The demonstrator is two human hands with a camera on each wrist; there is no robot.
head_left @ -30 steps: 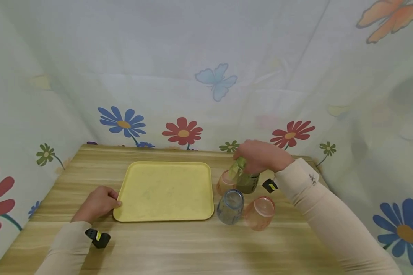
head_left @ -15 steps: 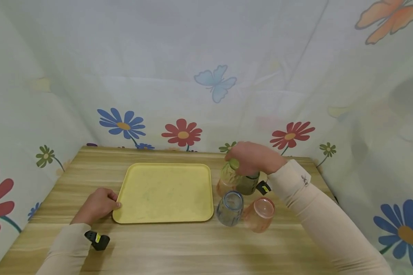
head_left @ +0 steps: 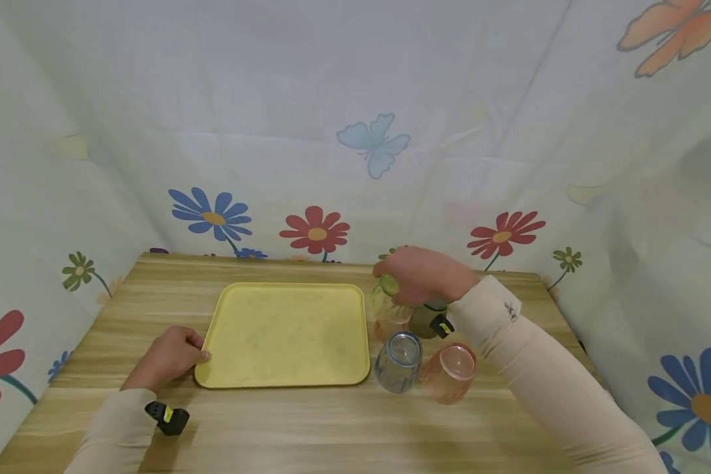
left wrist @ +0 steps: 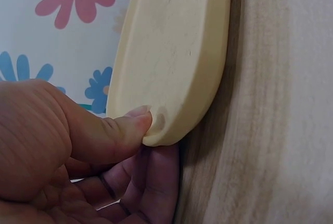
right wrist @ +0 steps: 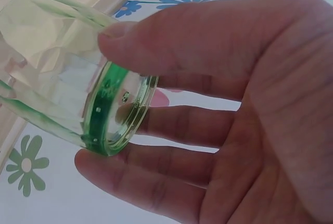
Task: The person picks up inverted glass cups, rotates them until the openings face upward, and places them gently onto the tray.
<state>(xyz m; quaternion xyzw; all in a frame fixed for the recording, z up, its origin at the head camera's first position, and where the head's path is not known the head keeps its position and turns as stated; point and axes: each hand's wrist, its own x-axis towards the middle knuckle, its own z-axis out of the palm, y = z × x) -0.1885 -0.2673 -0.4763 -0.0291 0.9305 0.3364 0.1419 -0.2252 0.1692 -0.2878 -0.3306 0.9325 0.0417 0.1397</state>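
A black device (head_left: 167,419) sits at the left wrist of a person in pale sleeves (head_left: 115,424), at work over a wood-grained surface (head_left: 308,434). Nearest among the glassware, a pink glass (head_left: 447,383) and a blue glass (head_left: 397,376) stand side by side, narrow ends up. The left hand (head_left: 167,355) pinches a yellow tray (head_left: 284,336) at its left edge by the near corner, thumb on top, fingers beneath; the tray lies on the surface, left of the glasses. Farther back, a dark glass (head_left: 419,324) stands partly hidden below the right hand (head_left: 423,273), whose thumb and fingers clamp the base of a green glass (right wrist: 57,78). Held narrow end up just beyond the tray's right edge, it overlaps a second pink glass (head_left: 385,330); whether they touch cannot be told. Behind hangs a white cloth (head_left: 261,79) printed with flowers and butterflies.
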